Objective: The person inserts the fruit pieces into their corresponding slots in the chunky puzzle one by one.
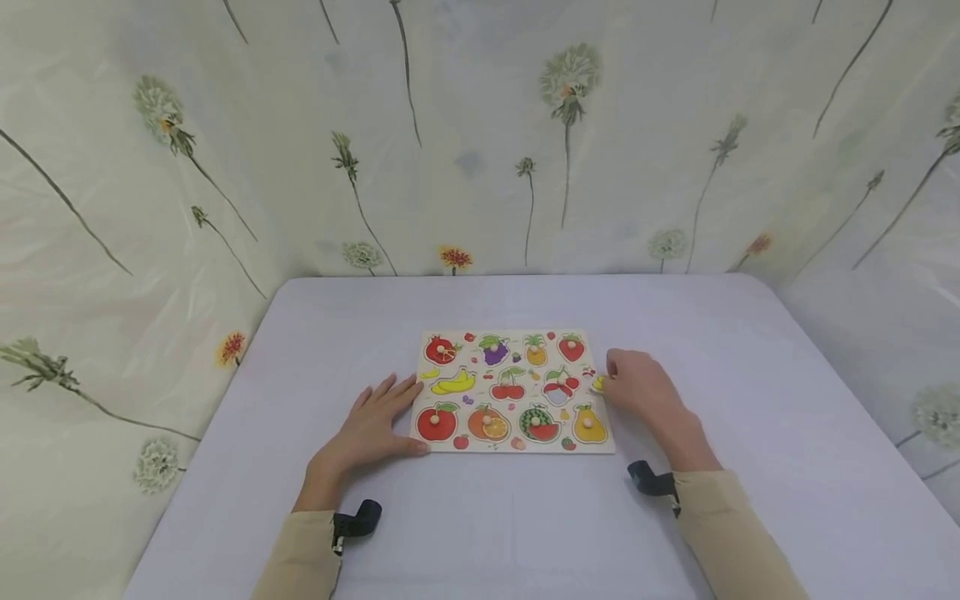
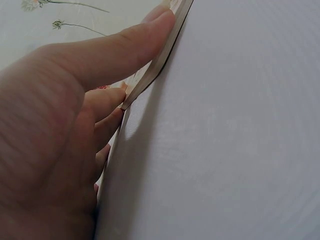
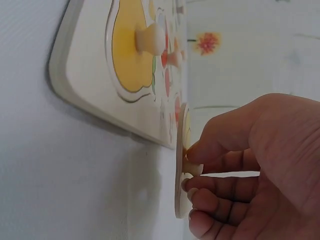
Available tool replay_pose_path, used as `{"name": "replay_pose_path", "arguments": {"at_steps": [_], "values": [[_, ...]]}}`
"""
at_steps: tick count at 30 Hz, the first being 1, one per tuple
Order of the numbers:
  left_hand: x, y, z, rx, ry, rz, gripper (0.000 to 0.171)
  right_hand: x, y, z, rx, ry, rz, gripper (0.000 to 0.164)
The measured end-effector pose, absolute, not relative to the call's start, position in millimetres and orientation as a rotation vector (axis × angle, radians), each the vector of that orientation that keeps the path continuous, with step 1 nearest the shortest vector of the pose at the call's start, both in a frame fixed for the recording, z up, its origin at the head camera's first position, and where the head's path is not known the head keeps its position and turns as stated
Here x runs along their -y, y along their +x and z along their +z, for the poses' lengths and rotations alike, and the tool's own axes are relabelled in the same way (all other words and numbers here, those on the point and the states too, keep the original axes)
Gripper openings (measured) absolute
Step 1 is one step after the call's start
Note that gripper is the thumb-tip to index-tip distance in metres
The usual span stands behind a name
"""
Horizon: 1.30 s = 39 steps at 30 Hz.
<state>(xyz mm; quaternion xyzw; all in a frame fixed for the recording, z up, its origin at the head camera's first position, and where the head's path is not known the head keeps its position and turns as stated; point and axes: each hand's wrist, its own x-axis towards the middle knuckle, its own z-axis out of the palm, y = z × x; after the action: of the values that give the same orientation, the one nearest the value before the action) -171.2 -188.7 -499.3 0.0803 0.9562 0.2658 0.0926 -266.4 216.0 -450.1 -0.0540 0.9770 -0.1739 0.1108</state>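
A wooden fruit puzzle board (image 1: 525, 447) lies on the table, printed with fruit pictures. Several of its pieces carry round knobs, such as the pear piece (image 3: 131, 50). My left hand (image 1: 378, 425) rests at the board's left edge, its thumb (image 2: 125, 55) over the near left corner and the other fingers extended along the side. Just off the right edge, my right hand (image 1: 645, 387) pinches the small knob of a yellow puzzle piece (image 3: 180, 175). That piece stands on edge in the right wrist view, close beside the board; its picture is mostly hidden by the fingers.
A white cloth covers the table (image 1: 510, 525). Behind and at both sides hangs a pale curtain (image 1: 465, 142) printed with dandelions. A dark wrist camera (image 1: 358, 518) is strapped on the left sleeve, another camera (image 1: 651, 480) on the right one.
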Motion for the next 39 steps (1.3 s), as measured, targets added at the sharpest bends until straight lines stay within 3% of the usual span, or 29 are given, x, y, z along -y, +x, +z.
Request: {"name": "replay_pose_path", "arguments": {"at_steps": [9,30,39], "values": [[186.6,-168.8,-493.8,-2.823,0.231,0.797,0.102,-190.4,-264.6,-451.3,-2.831,-0.222,-0.570,0.007],[189.5,-169.8,-496.9,-2.844,0.233,0.798,0.102,-118.9,-258.6,-455.9,-2.857,-0.559,-0.663,0.014],[189.9,-170.0,-500.1,-2.840,0.224,0.798,0.103,-94.7,-262.2,-458.4,-2.848,-0.550,-0.608,0.012]]}}
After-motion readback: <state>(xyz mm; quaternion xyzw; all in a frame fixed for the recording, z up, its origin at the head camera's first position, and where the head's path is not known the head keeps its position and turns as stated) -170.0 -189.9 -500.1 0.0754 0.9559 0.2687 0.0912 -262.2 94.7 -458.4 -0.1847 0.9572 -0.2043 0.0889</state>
